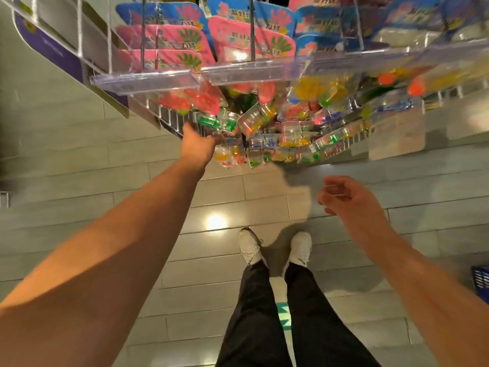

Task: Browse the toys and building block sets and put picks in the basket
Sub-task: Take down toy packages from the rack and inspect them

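Clear blister packs of small colourful toys [280, 140] hang in rows on a wire rack straight ahead. Above them hang pink and blue carded toys [169, 41] printed with hand shapes. My left hand [197, 145] is stretched out to the left end of the clear packs; its fingertips touch a pack [225, 154] and are partly hidden, so I cannot tell whether it grips. My right hand [352, 200] hovers lower and to the right over the floor, fingers loosely curled and apart, holding nothing. A corner of the blue basket [481, 283] shows on the floor at the right edge.
A clear plastic price rail [238, 72] runs across the rack above the blister packs. A white wire shelf [66, 35] juts out at upper left. My white shoes [248, 246] stand on grey floor tiles below the rack.
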